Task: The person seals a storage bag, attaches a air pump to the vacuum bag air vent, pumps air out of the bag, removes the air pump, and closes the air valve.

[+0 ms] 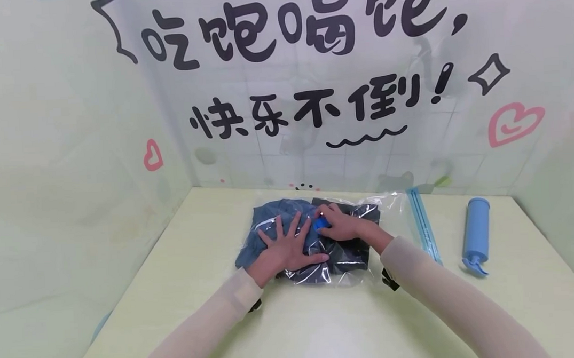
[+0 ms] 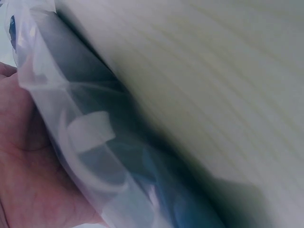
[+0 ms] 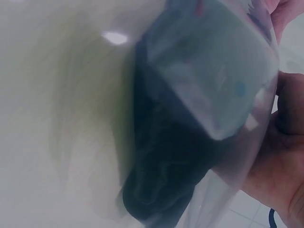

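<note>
- Head view: transparent bag (image 1: 394, 209) on the worktop (image 1: 322, 327), its long axis running left to right, a blue zip strip (image 1: 424, 226) along the right end, blue cloth (image 1: 262, 215) and dark cloth (image 1: 350, 261) inside. Left hand (image 1: 286, 252): fingers spread apart, laid flat across the bag's left and middle part. Right hand (image 1: 342, 224): thumb and fingers curled about a blue cap (image 1: 321, 224) on the bag's upper face. The cap lies just beyond and to the right of the left fingers — between the two hands. Blue pump (image 1: 478, 229): well apart at right, long axis pointing away from the person, handle end nearest; the right arm is the nearer.
- Left wrist view: palm at the left edge, beside the bag's side; fingers not clearly shown, so their state cannot be told here.
- Right wrist view: hand at the right edge, dark cloth showing through the film — cap and grip not discernible.
</note>
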{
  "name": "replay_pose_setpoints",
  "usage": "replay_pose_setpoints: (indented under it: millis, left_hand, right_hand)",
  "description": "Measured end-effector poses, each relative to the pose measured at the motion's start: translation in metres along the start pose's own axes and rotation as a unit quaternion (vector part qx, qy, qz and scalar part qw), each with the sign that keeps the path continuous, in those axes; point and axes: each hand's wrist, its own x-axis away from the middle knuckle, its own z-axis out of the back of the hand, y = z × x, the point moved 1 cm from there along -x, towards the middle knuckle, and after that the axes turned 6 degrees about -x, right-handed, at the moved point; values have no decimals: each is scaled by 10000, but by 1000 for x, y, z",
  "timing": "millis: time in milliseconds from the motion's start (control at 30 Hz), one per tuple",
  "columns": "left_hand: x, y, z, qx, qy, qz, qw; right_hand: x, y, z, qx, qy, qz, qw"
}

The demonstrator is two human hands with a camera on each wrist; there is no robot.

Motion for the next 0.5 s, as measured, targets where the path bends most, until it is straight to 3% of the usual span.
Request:
replay_pose_setpoints:
  millis: [100,267,500]
  left_hand:
    - [-1,-1,1,28,50,-2,10000]
    - [-1,-2,-1,33,65,-7,10000]
    - [0,-2,-1,12,118,-41,9999]
  right_hand:
    - [-2,-1,0,50,297,-142,9994]
    - [-2,-3,-3,582,702,-206,9956]
    - [1,-3,-1,921,507,211,9942]
